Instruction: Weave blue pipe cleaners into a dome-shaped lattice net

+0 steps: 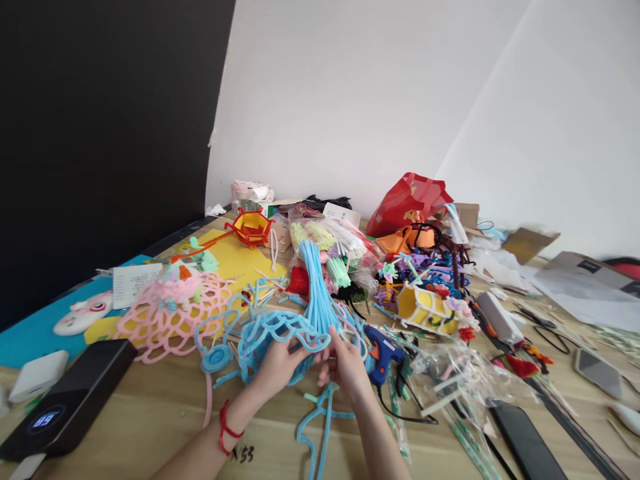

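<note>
A light-blue net shape of fuzzy pipe cleaners [270, 327] sits in front of me, its looped rim curving towards my right. My left hand [280, 365] is closed on its near side, with fingers partly hidden behind the loops. At the rim's right end my right hand [345, 363] pinches, thumb and forefinger together on the blue strand; the other fingers curl below. Just behind the hands lies a thick bundle of loose blue pipe cleaners [320, 287]. Some bent blue strands [327, 413] hang or lie below my right hand.
Left are a pink pipe-cleaner net [165, 313] and a black power bank [67, 397]. To the right lie a blue glue gun [384, 353], a yellow-and-white lantern shape [425, 310], clear plastic wrapping [465, 373] and a dark phone [525, 440]. A red bag [407, 203] stands behind.
</note>
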A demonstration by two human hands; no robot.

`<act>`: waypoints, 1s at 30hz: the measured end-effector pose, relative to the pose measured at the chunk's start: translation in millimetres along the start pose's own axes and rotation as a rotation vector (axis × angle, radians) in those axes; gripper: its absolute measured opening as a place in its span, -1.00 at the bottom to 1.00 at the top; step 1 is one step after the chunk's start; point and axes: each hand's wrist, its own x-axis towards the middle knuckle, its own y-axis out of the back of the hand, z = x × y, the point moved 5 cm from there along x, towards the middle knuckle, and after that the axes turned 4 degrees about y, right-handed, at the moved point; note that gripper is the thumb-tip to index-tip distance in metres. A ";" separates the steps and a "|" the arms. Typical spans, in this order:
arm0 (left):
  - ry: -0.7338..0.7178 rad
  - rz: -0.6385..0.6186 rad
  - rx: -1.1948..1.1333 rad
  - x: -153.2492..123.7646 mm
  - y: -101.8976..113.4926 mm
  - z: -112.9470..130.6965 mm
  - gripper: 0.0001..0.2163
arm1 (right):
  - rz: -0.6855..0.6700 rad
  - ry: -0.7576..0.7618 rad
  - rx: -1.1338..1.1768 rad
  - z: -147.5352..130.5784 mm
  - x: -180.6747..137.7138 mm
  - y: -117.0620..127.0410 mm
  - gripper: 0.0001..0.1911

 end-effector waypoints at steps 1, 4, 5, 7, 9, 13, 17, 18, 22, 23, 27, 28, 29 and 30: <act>-0.004 0.035 -0.024 -0.4 1.7 3.0 -0.89 | -0.041 -0.060 -0.044 3.6 -1.2 -2.8 -0.36; 0.008 0.088 -0.106 -2.7 4.6 9.2 -0.88 | -0.234 -0.243 -0.049 14.5 -8.6 -18.7 -0.14; 0.021 0.081 -0.129 -3.7 4.4 9.8 -0.87 | -0.282 -0.256 -0.008 14.9 -10.9 -24.3 -0.12; 0.046 0.057 -0.160 -5.7 3.7 9.0 -0.83 | -0.298 -0.179 0.094 9.3 -12.3 -31.4 -0.18; 0.042 0.057 -0.158 -7.5 4.2 7.2 -0.77 | -0.244 -0.038 0.183 -0.1 -11.4 -32.4 -0.31; -0.008 0.093 -0.065 -9.4 5.0 4.9 -0.67 | -0.122 0.109 0.253 -7.9 -9.1 -26.1 -0.56; -0.021 0.126 -0.044 -9.2 3.4 8.1 -0.66 | -0.059 0.115 0.280 -4.9 -8.4 -20.1 -0.74; -0.023 0.126 -0.033 -9.0 2.7 9.2 -0.68 | -0.050 0.116 0.275 -4.6 -8.5 -19.0 -0.75; -0.022 0.095 0.030 -7.9 -0.3 7.4 -0.76 | -0.014 0.132 0.238 -6.3 -6.6 -14.8 -0.71; -0.016 0.082 0.048 -7.8 -1.0 4.9 -0.75 | -0.002 0.137 0.234 -6.8 -5.5 -13.7 -0.70; 0.052 0.035 0.153 -8.2 -3.4 -6.6 -0.86 | -0.009 0.144 0.271 -8.6 -3.3 -13.2 -0.68; 0.091 0.006 0.207 -8.5 -4.8 -9.1 -0.90 | -0.025 0.144 0.288 -9.3 -3.7 -14.1 -0.67; 0.136 -0.027 0.268 -8.9 -6.2 -11.1 -0.88 | -0.042 0.147 0.300 -10.3 -4.6 -15.1 -0.66; 0.180 -0.057 0.325 -9.3 -7.4 -12.5 -0.84 | -0.062 0.154 0.302 -11.3 -5.7 -16.2 -0.65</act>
